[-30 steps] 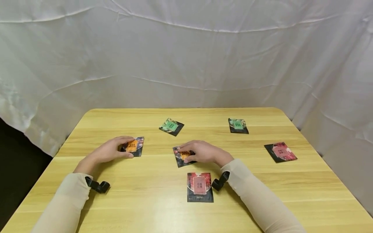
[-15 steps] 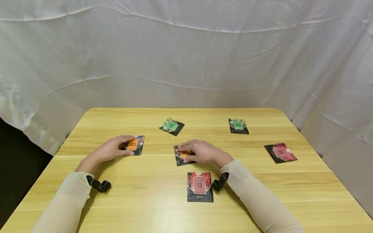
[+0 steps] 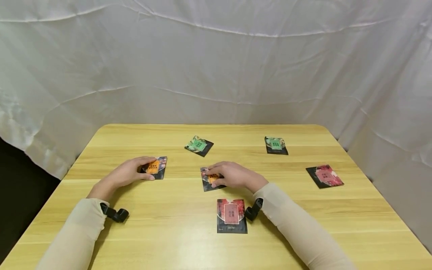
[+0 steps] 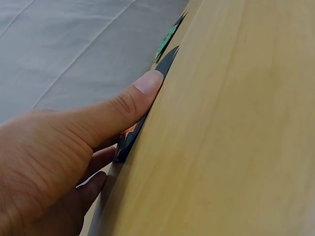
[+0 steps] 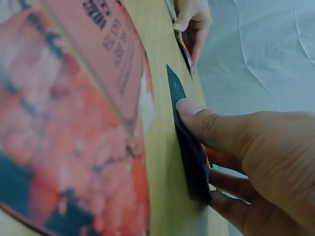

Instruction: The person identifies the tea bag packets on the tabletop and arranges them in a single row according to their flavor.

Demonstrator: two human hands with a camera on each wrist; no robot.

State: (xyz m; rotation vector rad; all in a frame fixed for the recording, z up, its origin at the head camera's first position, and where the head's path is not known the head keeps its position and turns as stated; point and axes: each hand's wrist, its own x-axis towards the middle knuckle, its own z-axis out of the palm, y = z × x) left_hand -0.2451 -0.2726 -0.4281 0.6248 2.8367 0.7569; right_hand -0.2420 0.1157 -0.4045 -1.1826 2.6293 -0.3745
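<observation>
The left hand point(image 3: 125, 173) holds the left orange packet point(image 3: 153, 167), fingers clamped on it opposite the thumb. The right hand point(image 3: 237, 176) grips the right orange packet point(image 3: 212, 179) likewise. Both packets are at the worktop point(image 3: 162, 232), well apart. Two green packets point(image 3: 199, 146) lie beyond; one red packet point(image 3: 231, 216) lies nearer the person, another red packet point(image 3: 324, 176) far right.

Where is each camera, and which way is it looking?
Head: worn there, facing forward and down at the table; left hand, right hand and sleeves show.
Left wrist: worn there, facing the left hand's orange packet; only that hand shows.
Right wrist: worn there, facing the right hand's orange packet; both hands show.
Head and right wrist both show the near red packet.
</observation>
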